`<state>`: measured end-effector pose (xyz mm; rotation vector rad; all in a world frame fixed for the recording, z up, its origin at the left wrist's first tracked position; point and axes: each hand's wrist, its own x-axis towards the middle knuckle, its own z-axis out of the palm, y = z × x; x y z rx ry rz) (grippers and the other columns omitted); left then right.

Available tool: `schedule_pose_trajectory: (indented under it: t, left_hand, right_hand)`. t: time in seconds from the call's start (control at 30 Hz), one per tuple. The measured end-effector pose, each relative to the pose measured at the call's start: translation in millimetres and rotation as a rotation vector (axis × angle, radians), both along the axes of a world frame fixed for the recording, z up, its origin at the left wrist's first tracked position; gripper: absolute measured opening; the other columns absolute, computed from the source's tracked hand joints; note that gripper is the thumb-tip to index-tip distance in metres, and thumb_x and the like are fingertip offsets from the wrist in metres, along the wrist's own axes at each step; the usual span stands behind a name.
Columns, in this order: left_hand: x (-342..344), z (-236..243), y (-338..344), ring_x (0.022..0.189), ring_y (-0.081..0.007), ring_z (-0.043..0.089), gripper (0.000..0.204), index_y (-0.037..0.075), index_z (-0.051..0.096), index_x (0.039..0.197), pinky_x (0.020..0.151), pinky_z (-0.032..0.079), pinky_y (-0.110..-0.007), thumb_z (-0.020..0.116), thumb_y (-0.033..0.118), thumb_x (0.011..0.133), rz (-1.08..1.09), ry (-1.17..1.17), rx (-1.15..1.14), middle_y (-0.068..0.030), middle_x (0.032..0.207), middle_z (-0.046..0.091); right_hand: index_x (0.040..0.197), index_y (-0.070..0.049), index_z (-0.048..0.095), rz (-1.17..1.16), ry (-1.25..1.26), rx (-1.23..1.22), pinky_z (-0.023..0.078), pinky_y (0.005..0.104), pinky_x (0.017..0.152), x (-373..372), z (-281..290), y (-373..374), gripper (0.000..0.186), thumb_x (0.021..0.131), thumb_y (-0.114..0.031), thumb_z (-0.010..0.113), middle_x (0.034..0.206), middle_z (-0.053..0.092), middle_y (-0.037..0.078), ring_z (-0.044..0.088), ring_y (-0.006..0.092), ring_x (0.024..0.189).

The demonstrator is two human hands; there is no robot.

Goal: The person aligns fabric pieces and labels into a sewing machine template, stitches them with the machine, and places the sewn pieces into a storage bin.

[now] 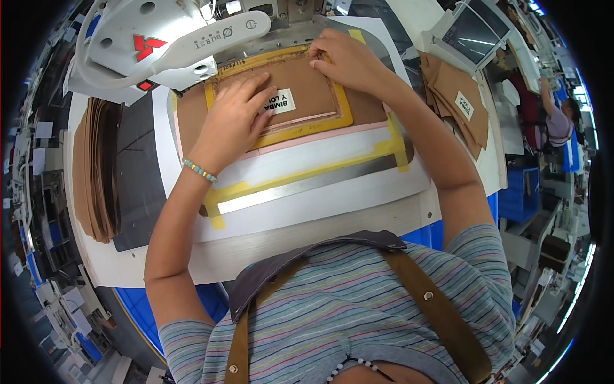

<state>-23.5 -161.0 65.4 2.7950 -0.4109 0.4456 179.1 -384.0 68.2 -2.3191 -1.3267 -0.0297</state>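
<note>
My left hand [238,112] lies with fingers open on a brown panel [291,70] inside a yellow rectangular frame [281,137], touching a white printed label that it partly covers. My right hand [342,64] rests at the frame's upper right corner, fingers bent and apart, thumb toward the panel. The frame lies on a larger brown piece with a pink strip, above a white sheet [294,214] with yellow tape strips [307,165]. A white machine head [131,48] stands just beyond the frame at the upper left.
A stack of brown pieces [89,173] lies left on the worktable [268,262]. More brown pieces [470,128] and a screen [473,35] are at the right. Blue bins [518,192] sit beside and below the table. A co-worker [556,121] works at far right.
</note>
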Motion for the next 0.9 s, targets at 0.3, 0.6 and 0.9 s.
schedule_pose_trajectory:
  t: [0.3,0.6,0.9]
  left_hand:
    - [19,-5,-14,0.138,-0.0367,0.057,0.043,0.004,0.068,0.138,0.117,0.047,-0.047,0.075,0.016,0.097,-0.056,0.009,-0.047,-0.0145,0.151,0.061]
    - [42,-12,-26,0.137,-0.0355,0.056,0.045,0.0,0.066,0.14,0.117,0.046,-0.046,0.072,0.018,0.099,-0.084,-0.007,-0.016,-0.0144,0.151,0.061]
    - [48,-17,-28,0.136,-0.0337,0.054,0.049,0.001,0.064,0.145,0.117,0.044,-0.047,0.07,0.023,0.102,-0.091,-0.029,0.036,-0.0116,0.156,0.059]
  right_hand:
    - [0.097,-0.004,0.078,-0.115,0.334,0.074,0.055,0.0368,0.073,14,-6,10,0.025,0.093,-0.029,0.079,0.083,0.076,0.01,0.071,0.0225,0.076]
    - [0.086,-0.009,0.079,-0.249,0.227,-0.074,0.058,0.0439,0.077,12,-6,15,0.031,0.088,-0.04,0.083,0.083,0.077,0.013,0.075,0.0325,0.082]
    - [0.084,-0.01,0.075,-0.261,0.123,-0.087,0.057,0.0457,0.074,9,-4,4,0.031,0.091,-0.039,0.079,0.079,0.073,0.011,0.072,0.0337,0.08]
